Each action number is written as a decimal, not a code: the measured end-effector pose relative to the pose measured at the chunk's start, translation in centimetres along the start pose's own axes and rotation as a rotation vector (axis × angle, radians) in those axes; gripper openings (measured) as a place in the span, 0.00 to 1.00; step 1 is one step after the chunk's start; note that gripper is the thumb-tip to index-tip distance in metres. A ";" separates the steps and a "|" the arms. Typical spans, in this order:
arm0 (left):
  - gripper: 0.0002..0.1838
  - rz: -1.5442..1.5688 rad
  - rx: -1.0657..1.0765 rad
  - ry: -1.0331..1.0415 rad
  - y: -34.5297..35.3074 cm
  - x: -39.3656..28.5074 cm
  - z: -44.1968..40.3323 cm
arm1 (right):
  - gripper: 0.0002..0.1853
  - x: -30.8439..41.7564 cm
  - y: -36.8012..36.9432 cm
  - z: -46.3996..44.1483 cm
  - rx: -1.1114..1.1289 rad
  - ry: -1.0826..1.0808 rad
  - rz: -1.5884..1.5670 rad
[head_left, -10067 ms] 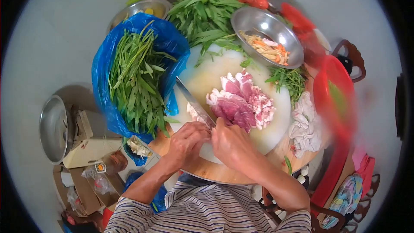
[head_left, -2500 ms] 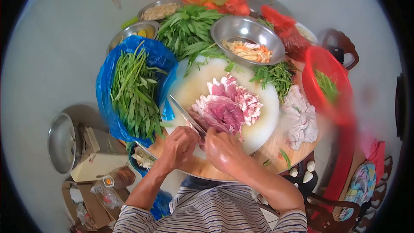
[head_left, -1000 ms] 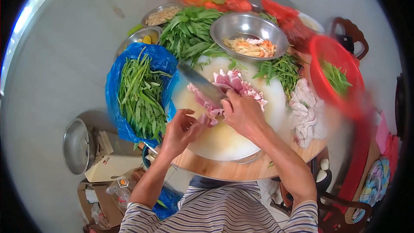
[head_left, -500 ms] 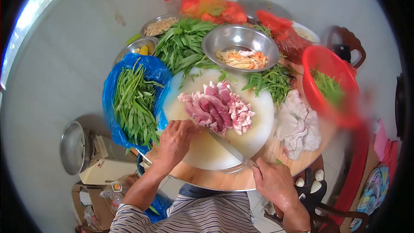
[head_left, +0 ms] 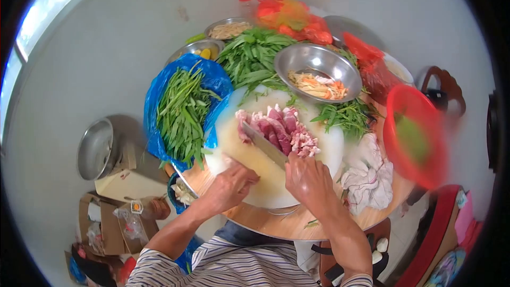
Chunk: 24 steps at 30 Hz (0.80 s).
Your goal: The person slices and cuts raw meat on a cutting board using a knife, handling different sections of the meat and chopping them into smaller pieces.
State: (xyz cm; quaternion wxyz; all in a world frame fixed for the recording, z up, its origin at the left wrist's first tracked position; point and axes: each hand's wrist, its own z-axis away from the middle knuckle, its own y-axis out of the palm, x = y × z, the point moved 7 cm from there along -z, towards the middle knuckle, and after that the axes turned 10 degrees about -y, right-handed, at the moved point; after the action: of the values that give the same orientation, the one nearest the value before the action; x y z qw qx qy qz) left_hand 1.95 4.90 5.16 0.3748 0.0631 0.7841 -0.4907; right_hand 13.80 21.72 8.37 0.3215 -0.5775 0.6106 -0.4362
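My right hand (head_left: pixel 308 180) grips a broad-bladed kitchen knife (head_left: pixel 264 144) by its handle. The blade slants up and to the left along the near side of the sliced raw meat (head_left: pixel 276 127), which lies in a heap on a round white cutting board (head_left: pixel 265 186). One strip of meat is on the blade's near side, by its tip. Over the board's front left part is my left hand (head_left: pixel 234 183), its fingers curled together with nothing visible in them, apart from knife and meat.
A blue bag of leafy greens (head_left: pixel 183 111) stands left of the board. Behind it are more greens (head_left: pixel 255 53) and a steel bowl of shredded vegetables (head_left: pixel 319 85). To the right are a crumpled cloth (head_left: pixel 369 172) and a blurred red basin (head_left: pixel 398 143).
My right hand has brought the knife forward and left, to the meat's near side. My left hand has left the meat and come back toward the board's front. The view has shifted.
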 end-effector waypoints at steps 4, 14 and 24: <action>0.11 0.099 -0.011 -0.041 0.1 -0.2 1.2 | 0.08 -0.3 1.4 -2.2 0.189 0.150 -0.238; 0.18 -0.185 -0.267 0.099 -2.8 1.0 1.9 | 0.12 1.1 -2.7 5.1 0.244 0.397 -0.547; 0.22 -0.187 -0.057 0.061 -3.4 4.6 -1.6 | 0.11 4.2 -4.0 7.9 0.371 0.392 -0.483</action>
State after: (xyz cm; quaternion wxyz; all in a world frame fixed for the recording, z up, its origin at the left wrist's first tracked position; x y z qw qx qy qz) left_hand -3.76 3.21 5.03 0.3049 -0.0060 0.8111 -0.4991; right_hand 22.00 16.54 9.16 0.1853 -0.5423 0.4170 -0.7055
